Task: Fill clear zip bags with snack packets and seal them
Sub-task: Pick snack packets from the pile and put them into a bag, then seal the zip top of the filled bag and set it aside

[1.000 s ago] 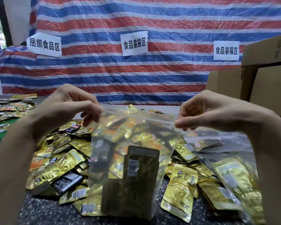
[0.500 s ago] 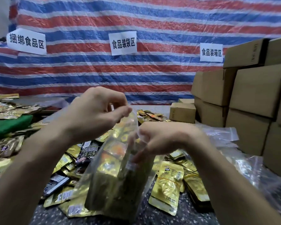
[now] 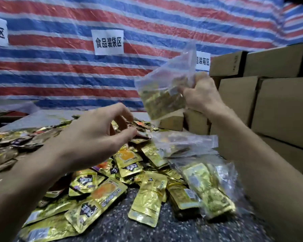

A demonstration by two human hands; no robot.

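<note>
**A:** What can go wrong here?

**B:** My right hand [image 3: 201,96] grips the bag [image 3: 163,91] by one side. It holds the bag up in the air, above the far end of the packets [image 3: 147,196] and near the boxes [image 3: 285,109]. The bag is tilted and blurry, so I cannot tell if its zip is shut all the way. If a bit is open, I think snacks may spill out when the bag tips.

**A:** Anything else?

**B:** The plastic looks slick and the bag looks full. My fingers hold only one edge, so it may slip. My left hand [image 3: 98,135] hovers low over the packets. Its fingers are loose and bent, and it holds nothing that I can see. If it sweeps too fast, it may push packets off the table [image 3: 147,231].

**A:** Now count for me.

**B:** I count two hands and one bag in the air. Two other bags [image 3: 185,144] lie on the table, just to the right of the loose packets. Both have snacks inside, and more may hide under them. The loose packets are too many to count. Three signs [image 3: 108,41] hang on the tarp [image 3: 59,75]. One is cut off at the left, and one is partly behind the bag. I see at least six boxes stacked on the right, and the stack runs out of view.
</note>
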